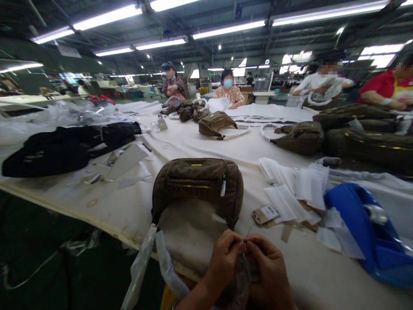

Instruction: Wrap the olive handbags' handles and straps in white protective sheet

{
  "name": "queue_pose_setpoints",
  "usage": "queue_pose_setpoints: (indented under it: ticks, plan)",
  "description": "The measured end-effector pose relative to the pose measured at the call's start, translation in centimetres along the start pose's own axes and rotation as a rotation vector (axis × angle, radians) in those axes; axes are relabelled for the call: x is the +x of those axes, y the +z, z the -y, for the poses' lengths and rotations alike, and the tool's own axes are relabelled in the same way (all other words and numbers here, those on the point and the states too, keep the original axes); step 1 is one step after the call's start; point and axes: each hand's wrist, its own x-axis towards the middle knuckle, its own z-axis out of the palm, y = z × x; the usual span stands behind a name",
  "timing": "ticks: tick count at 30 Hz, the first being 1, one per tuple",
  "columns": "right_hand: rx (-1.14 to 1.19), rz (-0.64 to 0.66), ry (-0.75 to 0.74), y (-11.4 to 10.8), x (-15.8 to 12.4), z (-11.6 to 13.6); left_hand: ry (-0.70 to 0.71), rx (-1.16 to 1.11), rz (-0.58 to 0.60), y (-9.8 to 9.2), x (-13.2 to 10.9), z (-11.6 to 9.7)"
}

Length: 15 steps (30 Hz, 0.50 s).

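Note:
An olive-brown waist bag (196, 176) lies on the cloth-covered table in front of me, its zipped pocket facing up. At the bag's right lower end, my left hand (225, 255) and my right hand (268, 263) meet, thumbs and fingers closed in a pinch. Between and below them hangs a strap (242, 275) wrapped in clear film. The small part right at the fingertips is hidden. From the bag's left end, wrapped strap pieces (142, 262) droop over the table edge. A brown hang tag (266, 214) with a white label rests just beyond my right hand.
White paper slips (290, 193) are spread to the right, beside a blue container (364, 232). Black fabric (71, 144) and plastic film lie left. More olive bags (217, 124) sit farther back, with several co-workers (227, 90) around the table. The table's front edge (106, 228) runs diagonally.

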Motion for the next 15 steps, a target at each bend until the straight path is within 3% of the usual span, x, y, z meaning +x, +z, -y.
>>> queue_pose_setpoints:
  ticks: [15]
  plan:
    - [-0.307,0.086,-0.184,0.25,-0.27,0.05,0.061,0.039,0.073,-0.06,-0.35,0.63]
